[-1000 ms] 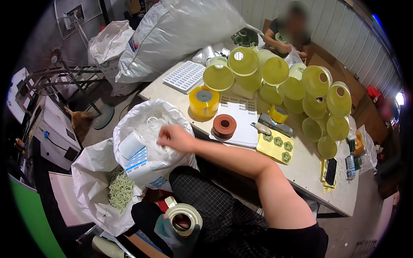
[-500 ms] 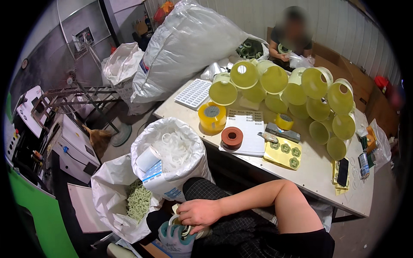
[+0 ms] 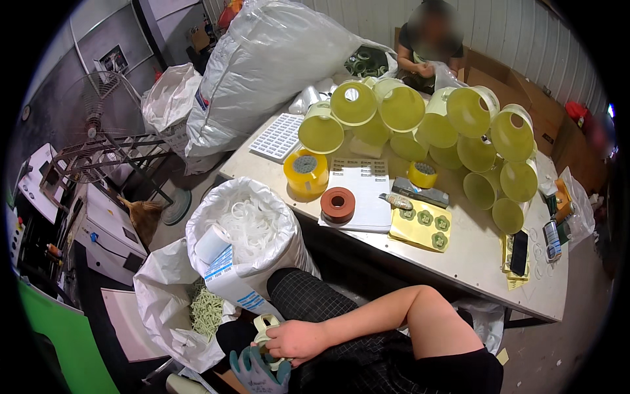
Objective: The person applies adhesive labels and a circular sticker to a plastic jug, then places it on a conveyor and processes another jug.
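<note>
While my gloved left hand [image 3: 260, 373] wraps the pale, cup-like part [image 3: 260, 327] over my lap, at seven o'clock in view, my bare right hand [image 3: 298, 340] lies across it from three o'clock. Those fingertips are hidden, so I can't tell whether they pinch anything. It looks light, stiff, a touch slippery: best held round the outer wall. Just past it, at twelve o'clock, sits the white bag [image 3: 289, 255].

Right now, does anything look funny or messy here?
Yes. A few thin, pale rings lie loose on the table near the black phone, like strays. Also, the left hand wears a glove while the right hand is bare, so they look mismatched.
</note>
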Demonstrator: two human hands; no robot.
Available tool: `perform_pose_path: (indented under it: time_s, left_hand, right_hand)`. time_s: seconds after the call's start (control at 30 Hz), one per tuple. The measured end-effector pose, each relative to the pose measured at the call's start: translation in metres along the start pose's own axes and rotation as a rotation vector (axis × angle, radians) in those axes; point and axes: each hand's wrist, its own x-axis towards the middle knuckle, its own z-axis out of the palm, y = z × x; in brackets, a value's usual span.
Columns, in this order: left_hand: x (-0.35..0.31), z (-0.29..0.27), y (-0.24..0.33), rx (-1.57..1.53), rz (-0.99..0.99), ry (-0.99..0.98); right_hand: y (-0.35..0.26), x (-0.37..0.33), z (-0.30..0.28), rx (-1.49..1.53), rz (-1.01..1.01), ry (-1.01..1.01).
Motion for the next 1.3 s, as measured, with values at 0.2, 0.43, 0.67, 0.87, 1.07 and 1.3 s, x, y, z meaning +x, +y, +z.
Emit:
perform_pose_path:
  time_s: [0.2,0.43,0.67,0.87,1.07,1.3]
  left_hand:
    - [-0.013,0.015,-0.002,0.051,-0.023,0.057]
    - [-0.006,0.003,-0.012,-0.080,-0.411,-0.300]
    - [0.039,-0.011,-0.016,0.250,-0.285,-0.206]
    - [0.052,-0.008,-0.026,-0.155,-0.351,-0.378]
    - [0.046,0.000,-0.029,0.166,-0.089,-0.302]
    - [0.062,0.019,-0.078,-0.765,-0.303,-0.268]
  right_hand:
    - [0.001,0.005,0.015,-0.007,-0.030,-0.064]
    - [-0.014,0.003,0.041,-0.404,0.118,0.108]
    - [-0.013,0.012,0.005,-0.220,0.064,-0.037]
    - [-0.006,0.012,0.002,-0.091,0.126,-0.020]
    - [-0.006,0.013,0.003,-0.091,0.115,0.034]
    - [-0.004,-0.001,-0.016,0.094,0.158,0.016]
